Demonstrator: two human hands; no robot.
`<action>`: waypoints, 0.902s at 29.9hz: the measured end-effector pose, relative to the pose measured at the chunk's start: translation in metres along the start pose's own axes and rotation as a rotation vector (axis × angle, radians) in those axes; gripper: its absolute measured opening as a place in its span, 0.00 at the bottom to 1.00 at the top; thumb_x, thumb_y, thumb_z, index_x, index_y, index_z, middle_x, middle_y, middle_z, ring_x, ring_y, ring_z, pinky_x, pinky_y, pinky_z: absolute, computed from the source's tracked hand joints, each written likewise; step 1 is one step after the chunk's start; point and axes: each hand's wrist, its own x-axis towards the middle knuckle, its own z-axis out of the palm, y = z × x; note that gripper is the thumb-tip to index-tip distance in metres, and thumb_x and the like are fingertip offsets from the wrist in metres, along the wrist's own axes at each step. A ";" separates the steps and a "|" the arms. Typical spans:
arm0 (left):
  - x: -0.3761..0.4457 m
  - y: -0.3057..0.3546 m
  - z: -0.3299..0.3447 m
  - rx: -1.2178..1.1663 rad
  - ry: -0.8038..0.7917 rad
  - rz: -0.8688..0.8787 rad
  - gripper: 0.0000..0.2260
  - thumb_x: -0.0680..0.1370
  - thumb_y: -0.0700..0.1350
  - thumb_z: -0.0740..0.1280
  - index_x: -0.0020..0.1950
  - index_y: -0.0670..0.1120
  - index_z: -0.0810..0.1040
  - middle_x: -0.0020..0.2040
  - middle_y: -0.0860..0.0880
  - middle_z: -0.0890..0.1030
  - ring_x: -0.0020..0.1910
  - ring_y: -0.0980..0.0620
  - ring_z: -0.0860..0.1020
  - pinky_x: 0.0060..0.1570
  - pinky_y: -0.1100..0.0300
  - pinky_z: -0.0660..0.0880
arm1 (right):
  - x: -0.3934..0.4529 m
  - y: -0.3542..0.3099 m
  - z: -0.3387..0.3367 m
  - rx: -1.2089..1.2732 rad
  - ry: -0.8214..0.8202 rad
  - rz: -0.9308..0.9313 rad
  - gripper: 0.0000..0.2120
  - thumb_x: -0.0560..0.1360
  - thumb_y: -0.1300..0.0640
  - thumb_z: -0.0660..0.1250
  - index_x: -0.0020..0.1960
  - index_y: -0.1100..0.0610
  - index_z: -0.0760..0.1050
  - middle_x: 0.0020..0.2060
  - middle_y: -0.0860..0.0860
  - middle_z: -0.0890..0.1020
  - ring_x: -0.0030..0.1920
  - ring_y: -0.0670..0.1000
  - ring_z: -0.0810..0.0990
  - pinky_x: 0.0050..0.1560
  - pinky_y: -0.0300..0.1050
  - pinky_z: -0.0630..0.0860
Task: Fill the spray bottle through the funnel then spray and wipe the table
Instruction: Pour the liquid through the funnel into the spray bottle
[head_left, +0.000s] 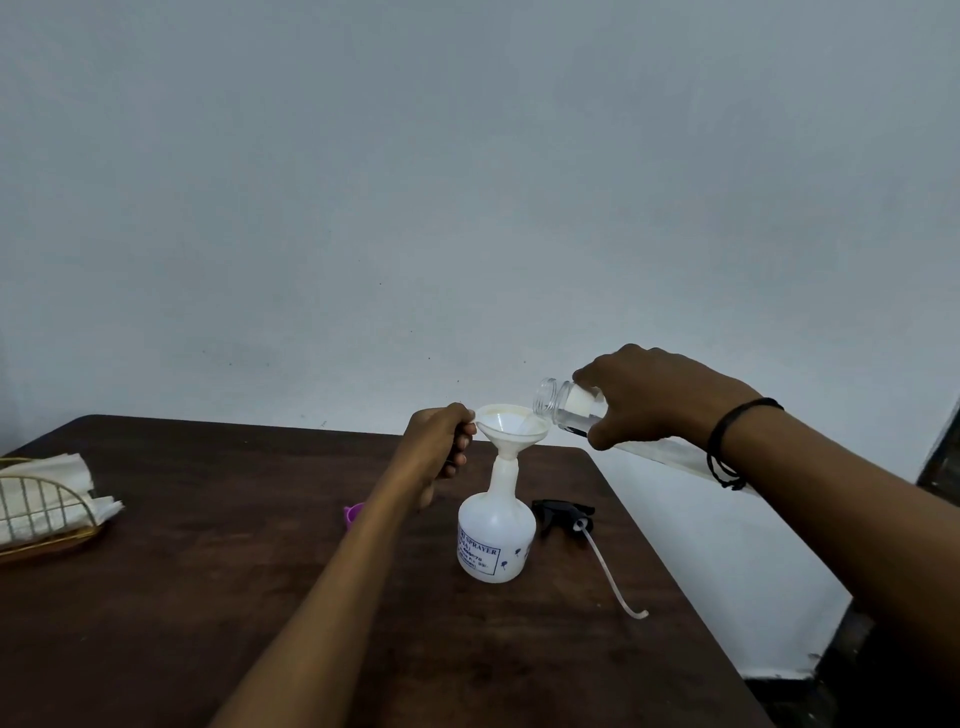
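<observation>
A white spray bottle (496, 540) without its head stands upright on the dark wooden table (260, 597). A white funnel (511, 423) sits in its neck. My left hand (441, 441) grips the funnel's rim on its left side. My right hand (660, 397) holds a clear water bottle (563, 408) tipped on its side, its open mouth just over the funnel's right edge. The black spray head (563, 514) with its long white tube (613, 577) lies on the table to the right of the spray bottle.
A wire holder with white paper napkins (47, 499) stands at the table's left edge. A small purple cap (354, 514) lies behind my left forearm. The table's right edge runs close past the spray head, with a white wall behind.
</observation>
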 end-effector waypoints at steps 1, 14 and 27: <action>0.000 0.000 0.000 0.001 0.001 0.001 0.10 0.77 0.46 0.63 0.37 0.45 0.75 0.27 0.52 0.71 0.24 0.54 0.66 0.27 0.61 0.62 | 0.000 0.000 0.000 -0.004 0.001 0.000 0.16 0.67 0.48 0.72 0.49 0.54 0.75 0.38 0.48 0.73 0.36 0.52 0.74 0.31 0.42 0.65; 0.001 0.000 0.000 0.003 -0.002 0.002 0.11 0.78 0.46 0.63 0.37 0.45 0.75 0.27 0.52 0.71 0.24 0.54 0.66 0.27 0.61 0.62 | 0.001 -0.001 -0.001 -0.012 -0.010 0.000 0.17 0.67 0.47 0.72 0.52 0.53 0.75 0.38 0.48 0.72 0.36 0.51 0.74 0.32 0.42 0.66; 0.001 0.000 -0.001 -0.007 -0.007 0.004 0.11 0.78 0.46 0.63 0.37 0.45 0.74 0.27 0.52 0.71 0.24 0.54 0.66 0.26 0.62 0.62 | 0.003 -0.003 -0.002 -0.036 0.004 -0.023 0.19 0.67 0.47 0.72 0.54 0.54 0.75 0.38 0.47 0.71 0.40 0.54 0.76 0.31 0.42 0.65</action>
